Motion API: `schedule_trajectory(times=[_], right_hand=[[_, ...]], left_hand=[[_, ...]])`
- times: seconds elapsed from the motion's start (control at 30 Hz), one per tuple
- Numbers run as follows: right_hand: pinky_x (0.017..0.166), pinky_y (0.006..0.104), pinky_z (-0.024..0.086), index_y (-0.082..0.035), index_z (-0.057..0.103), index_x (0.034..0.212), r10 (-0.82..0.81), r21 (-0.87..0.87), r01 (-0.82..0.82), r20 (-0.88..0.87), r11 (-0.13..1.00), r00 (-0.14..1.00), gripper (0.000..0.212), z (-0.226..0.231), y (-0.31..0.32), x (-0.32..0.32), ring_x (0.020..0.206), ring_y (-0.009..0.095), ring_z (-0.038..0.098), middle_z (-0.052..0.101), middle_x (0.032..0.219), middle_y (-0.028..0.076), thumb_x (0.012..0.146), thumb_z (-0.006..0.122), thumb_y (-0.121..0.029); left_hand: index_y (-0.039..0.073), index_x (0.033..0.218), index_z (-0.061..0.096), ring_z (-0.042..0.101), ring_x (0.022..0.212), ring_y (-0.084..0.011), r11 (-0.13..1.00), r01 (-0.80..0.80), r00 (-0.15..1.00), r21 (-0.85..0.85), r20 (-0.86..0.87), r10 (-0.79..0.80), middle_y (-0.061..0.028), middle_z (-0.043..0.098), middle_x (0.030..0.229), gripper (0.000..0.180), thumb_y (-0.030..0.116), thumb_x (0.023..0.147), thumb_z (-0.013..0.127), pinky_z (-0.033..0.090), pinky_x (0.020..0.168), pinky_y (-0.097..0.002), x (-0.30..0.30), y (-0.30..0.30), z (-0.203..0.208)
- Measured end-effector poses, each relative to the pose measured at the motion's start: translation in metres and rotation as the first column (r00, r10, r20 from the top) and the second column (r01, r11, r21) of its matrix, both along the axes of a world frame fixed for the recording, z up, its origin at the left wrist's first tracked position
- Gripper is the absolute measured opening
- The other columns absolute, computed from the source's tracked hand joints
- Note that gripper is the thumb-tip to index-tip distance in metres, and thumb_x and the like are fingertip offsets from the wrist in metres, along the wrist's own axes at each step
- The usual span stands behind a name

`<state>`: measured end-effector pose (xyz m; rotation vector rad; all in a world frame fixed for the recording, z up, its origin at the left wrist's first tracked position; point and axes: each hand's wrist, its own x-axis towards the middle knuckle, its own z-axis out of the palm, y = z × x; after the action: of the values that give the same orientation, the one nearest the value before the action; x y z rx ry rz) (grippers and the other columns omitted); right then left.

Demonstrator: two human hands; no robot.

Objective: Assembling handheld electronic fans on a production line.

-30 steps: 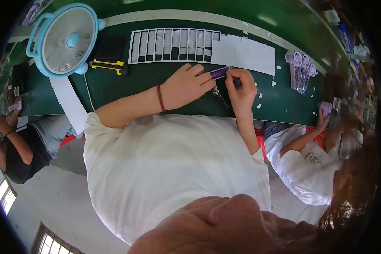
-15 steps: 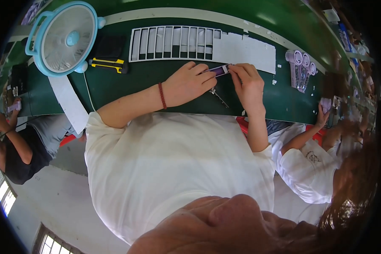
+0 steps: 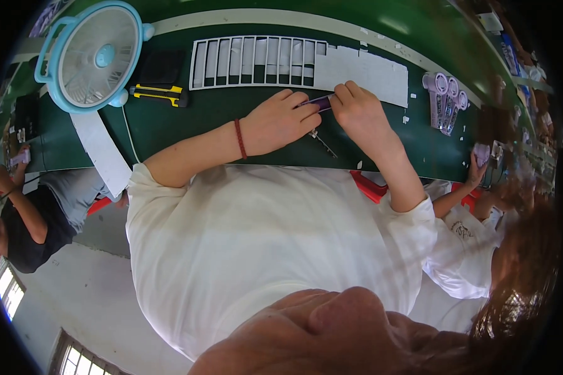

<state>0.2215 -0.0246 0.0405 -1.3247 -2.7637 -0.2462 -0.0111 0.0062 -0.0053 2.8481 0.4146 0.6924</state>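
Note:
Above the green table, my left hand (image 3: 278, 122) grips a purple, dark-centred narrow part (image 3: 323, 103), its fingers closed round the left end. My right hand (image 3: 361, 119) is bent over the other end of this part, fingers curled and pressed on it; the fingertips are partly hidden. A thin metallic strip-like piece (image 3: 324, 144) shows just below my left fingers; whether it joins the held part I cannot tell. Just beyond both hands lies a white sticker sheet (image 3: 363, 74), its left half a grid of cut-out frames.
On the left stand a light-blue fan (image 3: 100, 56), a yellow-black utility knife (image 3: 159, 94) and a white paper strip (image 3: 103, 150). Several lavender ring-topped parts (image 3: 445, 100) lie at the right among paper scraps. Co-workers sit on either side, one hand (image 3: 475, 169) holding a lavender part.
My right hand has turned and come in over the right end of the purple part, covering the white patch seen there before. My right elbow has swung outward; the left hand stays nearly still.

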Motion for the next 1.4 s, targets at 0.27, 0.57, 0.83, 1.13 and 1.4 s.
schedule_trajectory(times=[0.27,0.57,0.83,1.13,1.4], right_hand=[[0.072,0.0376,0.055,-0.004,0.063,0.085,0.045,-0.158,-0.090,-0.272,0.983,0.961,0.020,-0.003,0.018,0.016,0.088,0.027,0.063,0.059,0.089,0.008,0.070,0.077,-0.003],[0.078,0.0399,0.057,-0.006,0.067,0.098,-0.468,-0.322,0.343,-0.675,0.882,0.570,0.023,-0.017,-0.022,0.051,0.097,0.030,0.068,0.069,0.100,0.009,0.078,0.070,0.005],[0.107,0.0497,0.051,-0.011,0.072,0.127,-0.146,0.037,0.211,-0.604,0.977,0.783,0.050,-0.006,-0.060,0.004,0.129,0.034,0.062,0.063,0.140,0.011,0.078,0.082,-0.006],[0.118,0.0513,0.043,-0.011,0.074,0.121,0.122,0.247,-0.043,-0.314,0.968,0.941,0.038,-0.030,-0.015,0.012,0.129,0.024,0.063,0.068,0.127,0.004,0.083,0.071,-0.008],[0.096,0.0440,0.060,-0.006,0.074,0.118,0.217,0.247,-0.139,-0.327,0.959,0.920,0.039,-0.017,-0.019,0.016,0.107,0.027,0.070,0.068,0.117,0.009,0.080,0.084,-0.008]], left_hand=[[0.011,0.102,0.063,0.061,0.108,-0.0226,0.998,0.035,0.998,0.058,-0.050,-0.033,-0.0047,0.067,0.113,0.015,0.015,0.088,0.066,0.050,0.092,-0.0363,-0.003,0.002,0.000],[0.011,0.105,0.063,0.064,0.113,-0.0237,0.999,0.031,1.000,0.017,-0.005,-0.031,-0.0061,0.069,0.118,0.021,0.021,0.090,0.073,0.050,0.099,-0.0506,-0.010,0.011,-0.005],[0.009,0.105,0.062,0.067,0.099,-0.0267,0.977,-0.034,0.994,-0.209,0.091,0.054,-0.0072,0.064,0.103,0.031,0.027,0.088,0.081,0.053,0.093,-0.0396,-0.004,0.012,0.001],[0.010,0.104,0.064,0.065,0.099,-0.0239,0.991,0.063,0.996,-0.119,0.072,-0.055,-0.0049,0.061,0.102,0.034,0.030,0.085,0.083,0.051,0.100,-0.0404,-0.011,0.018,0.002],[0.008,0.107,0.064,0.065,0.108,-0.0285,0.963,0.114,0.992,-0.243,0.078,-0.097,-0.0075,0.062,0.116,0.034,0.025,0.085,0.084,0.049,0.110,-0.0468,-0.016,0.024,0.002]])
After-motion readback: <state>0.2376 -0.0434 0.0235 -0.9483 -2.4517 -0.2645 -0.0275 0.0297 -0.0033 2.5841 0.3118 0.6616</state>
